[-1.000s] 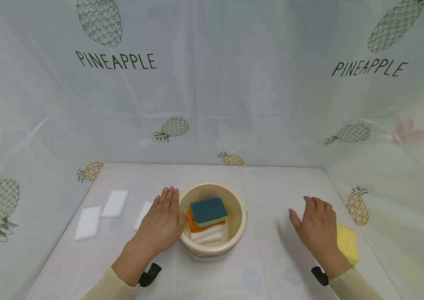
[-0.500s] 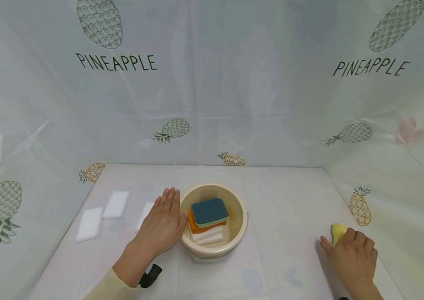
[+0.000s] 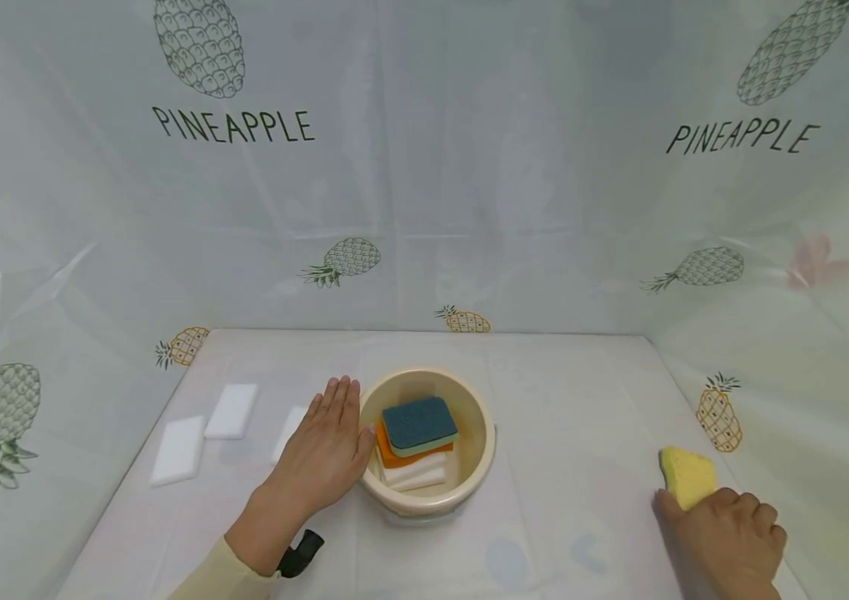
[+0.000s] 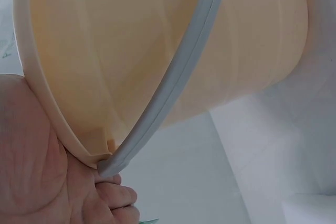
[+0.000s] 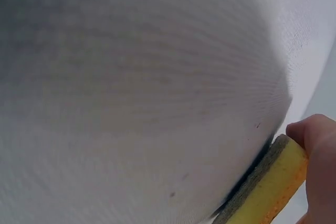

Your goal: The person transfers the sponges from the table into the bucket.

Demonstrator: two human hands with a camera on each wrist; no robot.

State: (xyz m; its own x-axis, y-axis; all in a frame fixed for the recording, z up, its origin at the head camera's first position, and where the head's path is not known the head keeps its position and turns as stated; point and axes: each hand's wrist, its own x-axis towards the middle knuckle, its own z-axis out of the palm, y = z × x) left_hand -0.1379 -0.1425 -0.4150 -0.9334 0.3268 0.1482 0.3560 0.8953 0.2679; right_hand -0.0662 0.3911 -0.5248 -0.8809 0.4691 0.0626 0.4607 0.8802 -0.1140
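Note:
In the head view my left hand (image 3: 322, 450) lies with straight fingers against the left side of a cream bucket (image 3: 478, 462). The left wrist view shows the palm at the bucket's rim, beside its grey handle (image 4: 173, 77). Inside the bucket a dark blue-green sponge (image 3: 420, 423) lies on an orange piece (image 3: 394, 457) and white pieces (image 3: 417, 475). At the right, my right hand (image 3: 731, 533) pinches the near end of a yellow sponge (image 3: 690, 475). Its grey scouring layer (image 5: 257, 174) shows in the right wrist view, close to the table.
Two white pads (image 3: 178, 450) lie at the table's left, and another white pad (image 3: 289, 429) is partly hidden behind my left hand. A pineapple-printed sheet (image 3: 424, 167) rises behind the table (image 3: 544, 392) and along its sides.
My right hand has moved right and toward me, from above the table to the yellow sponge, and has taken its near end. The left hand and bucket stay put.

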